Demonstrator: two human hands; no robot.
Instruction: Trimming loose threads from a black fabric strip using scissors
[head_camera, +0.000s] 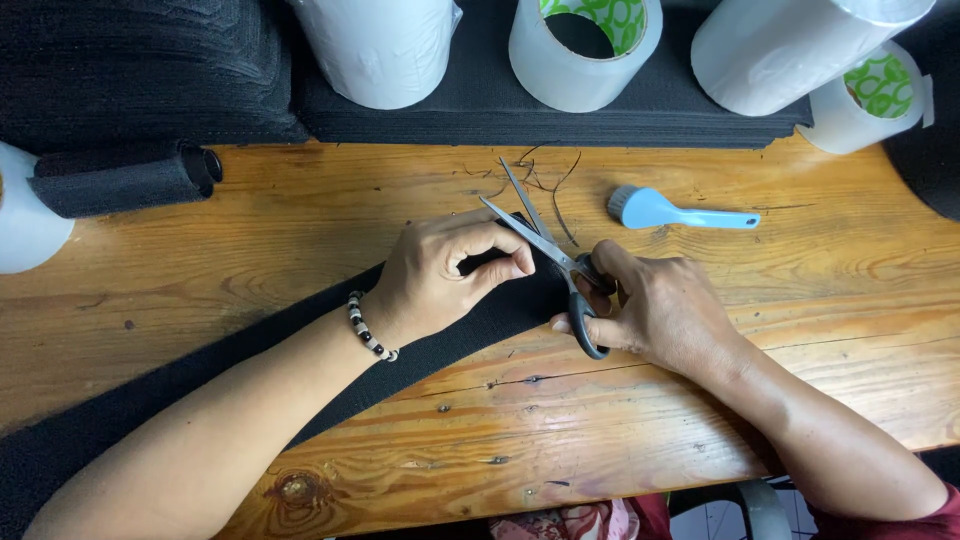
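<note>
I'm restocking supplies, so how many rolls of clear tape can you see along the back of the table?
2 show open cores: one tape roll at top centre, another at far right. Other white rolls are cropped, so more may be hidden.

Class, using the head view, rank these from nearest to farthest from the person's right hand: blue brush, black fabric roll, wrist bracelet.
From the right hand:
1. Blue brush, just above, toward the table's back.
2. Bracelet, on the left wrist.
3. Black fabric roll, far left.
</note>
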